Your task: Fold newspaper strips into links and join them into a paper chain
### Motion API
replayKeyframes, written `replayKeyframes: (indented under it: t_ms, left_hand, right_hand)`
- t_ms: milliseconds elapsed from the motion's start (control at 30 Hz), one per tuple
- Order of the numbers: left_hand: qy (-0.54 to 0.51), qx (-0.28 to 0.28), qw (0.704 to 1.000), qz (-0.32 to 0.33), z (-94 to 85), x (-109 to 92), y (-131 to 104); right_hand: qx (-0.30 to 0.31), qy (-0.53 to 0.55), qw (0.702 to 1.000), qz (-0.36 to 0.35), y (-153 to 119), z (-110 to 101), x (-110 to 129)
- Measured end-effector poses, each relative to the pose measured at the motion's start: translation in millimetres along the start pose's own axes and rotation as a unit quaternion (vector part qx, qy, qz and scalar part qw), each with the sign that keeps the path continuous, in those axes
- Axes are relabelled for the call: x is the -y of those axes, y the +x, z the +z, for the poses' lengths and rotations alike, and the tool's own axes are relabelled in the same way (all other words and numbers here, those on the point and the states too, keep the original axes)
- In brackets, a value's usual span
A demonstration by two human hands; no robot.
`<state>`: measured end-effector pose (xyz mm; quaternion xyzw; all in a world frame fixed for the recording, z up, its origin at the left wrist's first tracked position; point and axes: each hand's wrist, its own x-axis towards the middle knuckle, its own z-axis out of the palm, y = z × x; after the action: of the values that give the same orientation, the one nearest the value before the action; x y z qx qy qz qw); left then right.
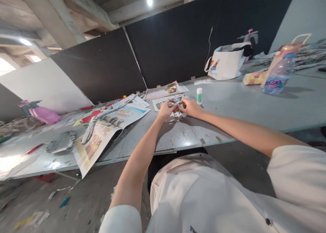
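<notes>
Your left hand [168, 110] and right hand [190, 108] both pinch that printed paper piece [177, 117] near the table [187, 136] edge, glue stick [199, 95] upright nearby. Looks part-folded; can't tell how much is left.

Two hands [167, 109] [191, 108], two sprayers [47, 114] [247, 38] — one glue stick [199, 95], one bag [226, 64], one clear bottle [278, 75].

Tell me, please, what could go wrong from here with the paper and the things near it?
The glue stick stands upright just beyond the right hand, so a sideways move might tip it. The small printed paper is pinched by both this and the left hand; uneven pulling could crease or tear it. A colour-printed sheet overhangs the front edge of the table; a brush against it might drag it off.
</notes>
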<state>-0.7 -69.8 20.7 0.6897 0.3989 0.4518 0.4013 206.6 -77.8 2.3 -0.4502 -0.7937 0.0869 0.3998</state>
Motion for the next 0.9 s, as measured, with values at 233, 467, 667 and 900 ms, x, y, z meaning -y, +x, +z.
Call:
replayKeyframes:
  t_ms: [233,467,667,900]
  left_hand:
    - [-0.021,0.001,1.000,0.004,3.2,0.2,-1.0]
    - [-0.025,-0.005,1.000,0.000,4.0,-0.3,0.6]
    - [-0.010,0.001,1.000,0.009,3.2,-0.6,0.0]
    - [-0.014,-0.012,1.000,0.008,3.0,6.0,3.1]
  right_hand:
    - [-0.004,0.003,1.000,-0.008,0.7,0.6,-4.2]
    - [0.002,0.010,1.000,-0.009,0.5,-0.5,-2.0]
    - [0.020,0.019,0.999,-0.023,0.7,-1.6,-2.3]
    - [0.023,0.001,1.000,-0.017,3.1,0.6,-7.1]
